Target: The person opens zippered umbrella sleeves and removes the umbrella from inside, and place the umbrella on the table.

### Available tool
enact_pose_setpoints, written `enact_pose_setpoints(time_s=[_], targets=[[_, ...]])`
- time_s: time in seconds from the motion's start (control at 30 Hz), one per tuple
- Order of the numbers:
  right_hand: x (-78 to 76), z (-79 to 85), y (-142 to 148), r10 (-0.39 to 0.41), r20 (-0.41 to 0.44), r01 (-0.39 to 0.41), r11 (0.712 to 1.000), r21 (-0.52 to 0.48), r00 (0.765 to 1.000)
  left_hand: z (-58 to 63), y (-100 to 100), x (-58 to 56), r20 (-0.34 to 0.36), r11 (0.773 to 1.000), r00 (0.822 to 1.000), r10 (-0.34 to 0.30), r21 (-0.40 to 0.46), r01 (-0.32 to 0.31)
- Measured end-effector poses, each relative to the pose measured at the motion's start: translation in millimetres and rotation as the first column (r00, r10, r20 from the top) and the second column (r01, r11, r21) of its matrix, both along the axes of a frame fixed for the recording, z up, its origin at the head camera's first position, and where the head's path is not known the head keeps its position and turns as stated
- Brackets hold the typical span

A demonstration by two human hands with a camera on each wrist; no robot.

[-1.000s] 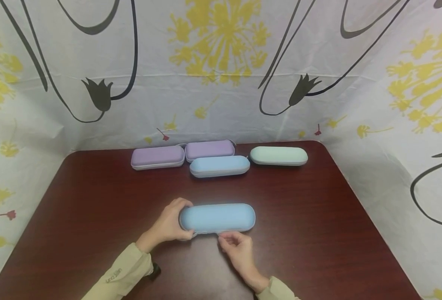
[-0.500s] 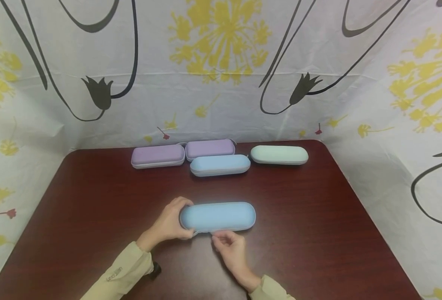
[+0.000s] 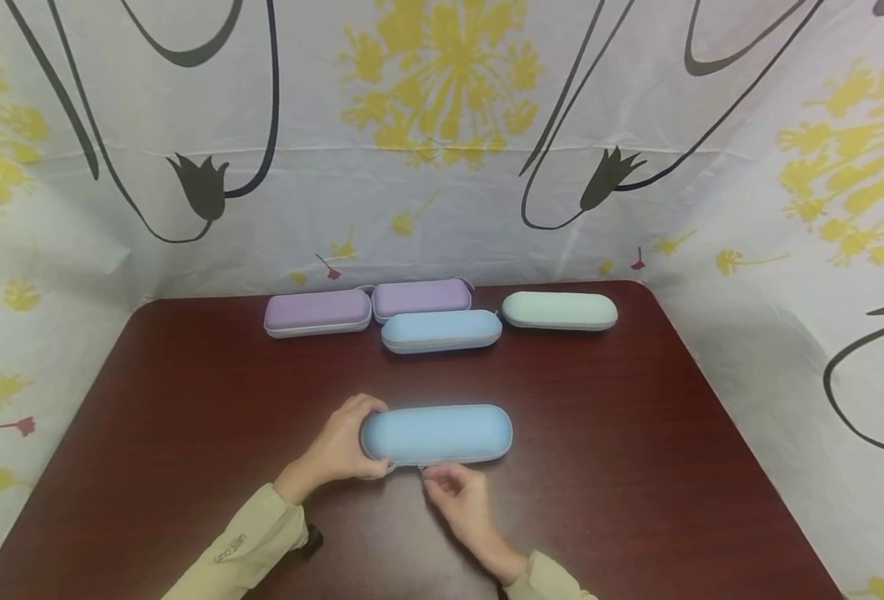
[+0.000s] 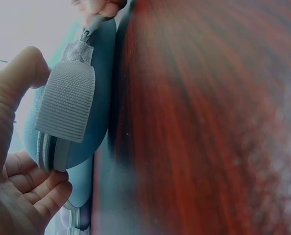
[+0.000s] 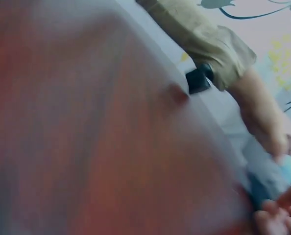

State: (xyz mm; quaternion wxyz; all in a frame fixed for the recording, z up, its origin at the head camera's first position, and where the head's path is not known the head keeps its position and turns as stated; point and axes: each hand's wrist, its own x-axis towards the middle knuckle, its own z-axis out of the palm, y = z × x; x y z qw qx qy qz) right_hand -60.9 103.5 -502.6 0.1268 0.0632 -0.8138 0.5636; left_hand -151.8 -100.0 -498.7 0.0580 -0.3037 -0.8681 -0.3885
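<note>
Here gripping near blue case (image 3: 442,434), long axis left-right, by left end with left hand (image 3: 342,443); pinching near-edge zipper pull (image 4: 86,34) with right hand (image 3: 464,498).

Softly and evenly lit in the head view, fairly sharp throughout, with broad pale glare on the near middle of the table (image 3: 606,467). Darkly shadowed under the rear blue case (image 3: 442,331) and green case (image 3: 559,311); gently shaded in the corners of the cloth (image 3: 442,217). Blown out to white at upper left in the left wrist view, crisp at the strap (image 4: 67,100), dark along the foot of the near case (image 4: 101,73), hazy and smeared toward the right edge. Dimmer and badly blurred in the right wrist view, pale-hazed at top left, least soft around the left sleeve (image 5: 194,36), poorly focused at the right hand (image 5: 280,219).
</note>
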Motion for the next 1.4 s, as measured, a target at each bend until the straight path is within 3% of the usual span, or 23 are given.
enact_pose_setpoints(time_s=[0.07, 0.13, 0.27, 0.33, 0.4, 0.53, 0.6, 0.7, 0.9, 1.07, 1.2, 1.4], targets=[[-2.8, -4.9, 12, 0.032, -0.059, -0.028, 0.997, 0.068, 0.998, 0.2, 0, 0.4, 0.002, 1.0, 1.0, -0.003, -0.004, 0.003], [-6.9, 0.2, 27, 0.071, -0.136, -0.055, 0.991, 0.119, 0.988, 1.7, 0, 1.0, 0.001, 1.0, 1.0, -0.007, -0.004, 0.007], [-26.1, 14.4, 59, 0.126, -0.305, -0.043, 0.963, 0.266, 0.944, 4.5, -1, 1.2, -0.002, 1.0, 1.0, -0.011, 0.0, 0.011], [-37.3, 20.9, 74, 0.153, -0.329, -0.036, 0.941, 0.335, 0.932, 4.7, -1, 0.8, 0.0, 1.0, 1.0, -0.009, -0.001, 0.009], [-46.8, 26.8, 87, 0.182, -0.287, -0.049, 0.907, 0.417, 0.94, 4.3, -2, 0.4, 0.004, 1.0, 1.0, -0.009, -0.007, 0.009], [-59.2, 34.7, 104, 0.267, -0.089, -0.176, 0.817, 0.549, 0.96, 2.8, -2, 0.3, 0.013, 1.0, 1.0, -0.011, -0.017, 0.011], [-63.4, 36.8, 108, 0.308, 0.003, -0.254, 0.777, 0.576, 0.951, 2.5, -2, 0.6, 0.015, 1.0, 1.0, -0.014, -0.018, 0.014], [-67.9, 38.8, 111, 0.349, 0.078, -0.328, 0.748, 0.577, 0.934, 2.3, -1, 0.7, 0.023, 1.0, 1.0, -0.021, -0.021, 0.022], [-72.1, 39.0, 112, 0.373, 0.123, -0.373, 0.732, 0.571, 0.92, 7.8, -3, -0.8, 0.053, 0.998, 0.997, -0.063, -0.016, 0.064], [-70.3, 37.9, 111, 0.368, 0.14, -0.379, 0.734, 0.563, 0.919, 14.5, -6, -8.1, 0.078, 0.993, 0.99, -0.113, -0.035, 0.116], [-63.7, 36.7, 109, 0.354, 0.145, -0.371, 0.738, 0.564, 0.924, 17.9, -9, -21.2, 0.105, 0.98, 0.978, -0.181, -0.062, 0.188], [-46.7, 34.3, 102, 0.311, 0.116, -0.317, 0.745, 0.587, 0.943, 27.6, -10, -46.4, 0.193, 0.943, 0.94, -0.283, -0.121, 0.309]])
